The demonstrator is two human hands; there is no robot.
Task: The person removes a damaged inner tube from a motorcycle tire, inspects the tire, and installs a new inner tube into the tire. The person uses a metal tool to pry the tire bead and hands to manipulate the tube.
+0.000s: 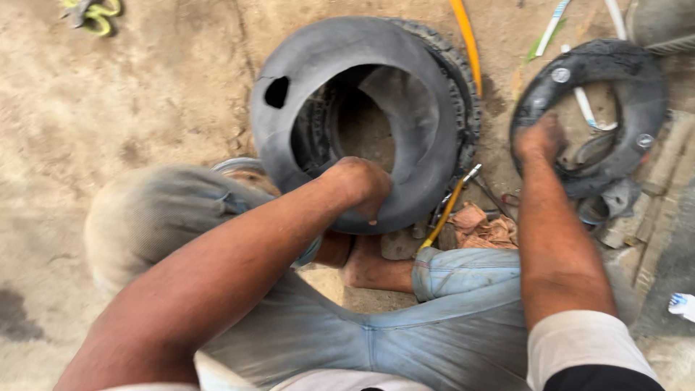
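A yellow-green tool (93, 14) lies on the dirt floor (145, 94) near its far left corner. A yellow hose (467, 43) runs across the ground further right, crumpled brown paper (483, 228) nearer, a white-blue scrap (682, 304) at the right edge

No signs, screens or clear labels are showing anywhere here. The nearest to packaging is a small white and blue wrapper or tube end (682, 305) lying at the right edge on the ground, too cut off to identify. A crumpled brownish scrap of paper or cardboard (483, 227) is lying beside the jeans.
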